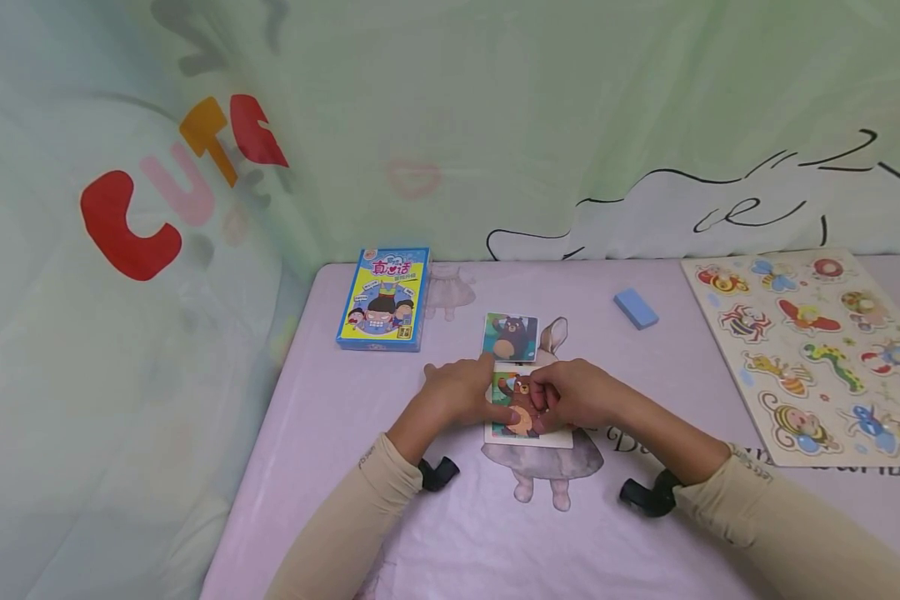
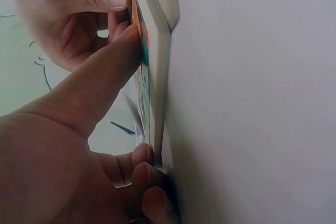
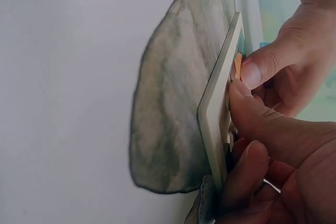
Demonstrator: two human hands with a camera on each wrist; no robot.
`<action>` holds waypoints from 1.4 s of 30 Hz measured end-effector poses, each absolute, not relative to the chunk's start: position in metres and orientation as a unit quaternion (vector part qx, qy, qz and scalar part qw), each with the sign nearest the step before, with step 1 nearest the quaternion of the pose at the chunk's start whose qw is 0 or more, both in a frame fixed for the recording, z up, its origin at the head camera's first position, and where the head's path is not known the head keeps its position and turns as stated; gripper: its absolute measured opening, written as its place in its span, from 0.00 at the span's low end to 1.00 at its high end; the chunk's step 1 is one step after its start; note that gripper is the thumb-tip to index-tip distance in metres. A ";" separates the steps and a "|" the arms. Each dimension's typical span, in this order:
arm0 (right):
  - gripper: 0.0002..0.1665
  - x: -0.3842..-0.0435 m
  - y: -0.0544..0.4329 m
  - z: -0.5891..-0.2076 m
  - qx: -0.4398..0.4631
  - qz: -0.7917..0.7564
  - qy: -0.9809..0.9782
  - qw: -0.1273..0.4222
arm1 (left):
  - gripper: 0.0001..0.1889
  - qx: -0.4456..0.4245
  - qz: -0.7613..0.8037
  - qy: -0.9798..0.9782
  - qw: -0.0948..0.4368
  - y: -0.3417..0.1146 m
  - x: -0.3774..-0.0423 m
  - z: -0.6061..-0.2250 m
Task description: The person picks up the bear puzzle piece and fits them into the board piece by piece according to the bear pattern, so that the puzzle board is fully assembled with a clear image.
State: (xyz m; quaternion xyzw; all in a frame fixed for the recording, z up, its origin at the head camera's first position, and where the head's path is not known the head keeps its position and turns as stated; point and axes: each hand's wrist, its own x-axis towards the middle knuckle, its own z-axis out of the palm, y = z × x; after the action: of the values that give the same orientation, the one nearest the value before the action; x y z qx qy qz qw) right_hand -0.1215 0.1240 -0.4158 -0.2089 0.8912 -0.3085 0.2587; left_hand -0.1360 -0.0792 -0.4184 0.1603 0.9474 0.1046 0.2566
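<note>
A small wooden bear puzzle (image 1: pixel 523 417) in a pale frame lies on the table between both hands. My left hand (image 1: pixel 457 392) grips its left side, with the thumb lying over the picture and the fingers at the edge of the board. From the right, my right hand (image 1: pixel 581 396) pinches at a puzzle piece on the bear's side; the fingers hide most of that piece. In the right wrist view both thumbs meet close together over the board (image 3: pixel 212 114). Just beyond the puzzle lies a card with a dark bear (image 1: pixel 512 337).
A blue and yellow card box (image 1: pixel 384 300) lies at the back left. A blue block (image 1: pixel 636 308) rests right of the bear card. Farther right is a large wooden insect board (image 1: pixel 810 358). Printed cloth (image 1: pixel 435 142) hangs behind the table and along its left.
</note>
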 end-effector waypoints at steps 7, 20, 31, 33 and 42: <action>0.14 -0.121 0.128 -0.417 -0.214 -0.315 0.888 0.257 | 0.38 0.160 0.100 0.948 0.257 -0.077 -0.135 -0.418; 0.09 -0.123 0.165 -0.413 -0.222 -0.363 0.850 0.310 | 0.41 0.162 0.101 0.948 0.255 -0.074 -0.135 -0.420; 0.12 -0.108 0.228 -0.382 -0.250 -0.320 0.876 0.259 | 0.44 0.160 0.104 0.948 0.256 -0.077 -0.135 -0.421; 0.13 -0.104 0.240 -0.379 -0.258 -0.315 0.876 0.259 | 0.45 0.159 0.101 0.948 0.257 -0.078 -0.136 -0.420; 0.15 -0.085 0.282 -0.389 -0.238 -0.282 0.890 0.267 | 0.47 0.158 0.099 0.948 0.257 -0.080 -0.135 -0.420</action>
State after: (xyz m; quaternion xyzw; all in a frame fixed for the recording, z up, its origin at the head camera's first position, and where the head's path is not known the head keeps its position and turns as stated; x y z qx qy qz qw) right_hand -0.0850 0.2819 -0.3895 -0.2378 0.8903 -0.2820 0.2671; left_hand -0.1355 -0.0796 -0.4196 0.1582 0.9483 0.0992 0.2568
